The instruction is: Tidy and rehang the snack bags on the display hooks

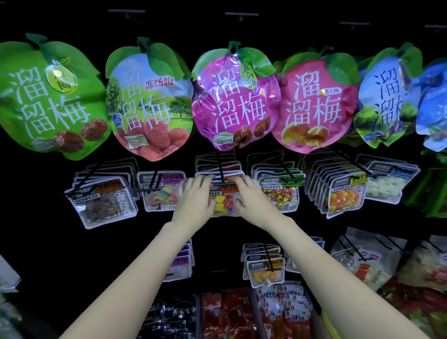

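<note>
Here, both hands — left (196, 196), right (249, 195) — grasp clear bag (225, 203) of mixed-colour candy on hook (221, 169).

My hands (222, 198) cover both sides of the candy bag (225, 203), so its label is mostly hidden. The blue plum bag (439, 106) is cut off at the right edge. The red packets (225, 322) below run past the bottom edge, blurred. Print on the small bags behind is too small to read.
</note>
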Motion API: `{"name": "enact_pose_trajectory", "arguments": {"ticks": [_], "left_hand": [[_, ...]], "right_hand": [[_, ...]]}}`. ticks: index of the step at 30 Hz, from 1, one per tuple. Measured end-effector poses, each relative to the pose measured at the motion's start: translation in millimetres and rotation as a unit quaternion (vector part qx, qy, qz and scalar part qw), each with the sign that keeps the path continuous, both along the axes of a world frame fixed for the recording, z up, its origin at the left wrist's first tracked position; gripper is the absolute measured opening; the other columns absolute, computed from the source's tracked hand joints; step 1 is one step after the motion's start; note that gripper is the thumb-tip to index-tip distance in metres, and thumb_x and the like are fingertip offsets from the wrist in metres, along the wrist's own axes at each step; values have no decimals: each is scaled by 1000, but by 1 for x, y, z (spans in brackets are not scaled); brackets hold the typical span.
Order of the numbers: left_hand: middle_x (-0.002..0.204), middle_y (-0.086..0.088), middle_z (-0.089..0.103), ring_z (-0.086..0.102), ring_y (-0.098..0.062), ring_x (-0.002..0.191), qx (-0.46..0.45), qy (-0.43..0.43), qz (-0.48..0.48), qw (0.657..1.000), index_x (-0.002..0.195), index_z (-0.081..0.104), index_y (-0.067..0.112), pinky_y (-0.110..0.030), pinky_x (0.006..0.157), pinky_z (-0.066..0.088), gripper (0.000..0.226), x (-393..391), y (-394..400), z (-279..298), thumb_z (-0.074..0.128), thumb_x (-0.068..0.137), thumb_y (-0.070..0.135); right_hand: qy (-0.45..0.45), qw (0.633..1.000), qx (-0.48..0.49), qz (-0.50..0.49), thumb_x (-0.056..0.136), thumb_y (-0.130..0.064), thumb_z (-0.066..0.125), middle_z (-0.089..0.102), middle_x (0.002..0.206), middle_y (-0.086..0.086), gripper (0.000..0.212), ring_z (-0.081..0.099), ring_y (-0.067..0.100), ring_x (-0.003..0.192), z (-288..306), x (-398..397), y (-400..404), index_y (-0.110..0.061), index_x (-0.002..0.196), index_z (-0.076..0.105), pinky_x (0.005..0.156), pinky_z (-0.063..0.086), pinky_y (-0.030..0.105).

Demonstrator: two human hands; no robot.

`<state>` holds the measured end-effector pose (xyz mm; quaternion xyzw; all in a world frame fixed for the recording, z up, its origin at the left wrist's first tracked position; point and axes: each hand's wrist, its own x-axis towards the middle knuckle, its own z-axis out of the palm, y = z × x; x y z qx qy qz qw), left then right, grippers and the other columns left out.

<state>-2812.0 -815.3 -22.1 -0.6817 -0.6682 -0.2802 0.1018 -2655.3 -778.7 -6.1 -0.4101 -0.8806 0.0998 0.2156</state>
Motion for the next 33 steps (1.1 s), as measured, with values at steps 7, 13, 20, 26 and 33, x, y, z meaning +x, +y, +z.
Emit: {"name": "enact_pose_trajectory", "arguments": {"ticks": [7, 13, 20, 26, 33], "left_hand": [[142, -11, 38, 33, -30, 131, 44, -27, -4, 999, 135, 43, 6, -45, 110, 19, 52, -3, -15, -14, 54, 85, 6], [141, -11, 41, 34, -26, 132, 51, -57, 4, 997, 135, 42, 5, -40, 111, 18, 53, -12, -31, -35, 49, 83, 4], [122, -10, 56, 48, -25, 113, 65, 14, 14, 998, 125, 44, 9, -36, 106, 18, 51, -77, -48, -37, 53, 76, 0], [110, -8, 60, 44, -21, 104, 68, 89, -19, 994, 105, 61, 10, -37, 96, 25, 37, -118, -60, -37, 39, 76, 13], [115, -11, 57, 43, -24, 112, 59, 64, 40, 995, 108, 60, 7, -37, 96, 30, 39, -173, -74, -47, 35, 81, 16]], "right_hand": [[7, 998, 54, -7, 89, -3, 45, 25, 146, 8, 53, 19, 24, 134, -8, 21, -10, -11, 140, 32, 103, 30, 31], [101, 986, 135, 4, 87, 3, 49, 38, 138, 14, 47, 31, 25, 128, 1, 19, -31, -4, 133, 43, 96, 37, 30], [94, 979, 111, 140, 84, 3, 48, 35, 141, 15, 50, 26, 23, 133, -7, -74, -54, -1, 133, 42, 108, 22, 24], [21, 999, 39, 27, 83, -6, 55, 36, 139, 23, 62, 32, 36, 131, -1, -151, 2, 2, 139, 31, 109, 18, 34], [77, 996, -25, -39, 87, 6, 45, 62, 119, 19, 38, 56, 35, 109, 2, -178, 26, -5, 121, 59, 84, 37, 31]]}}
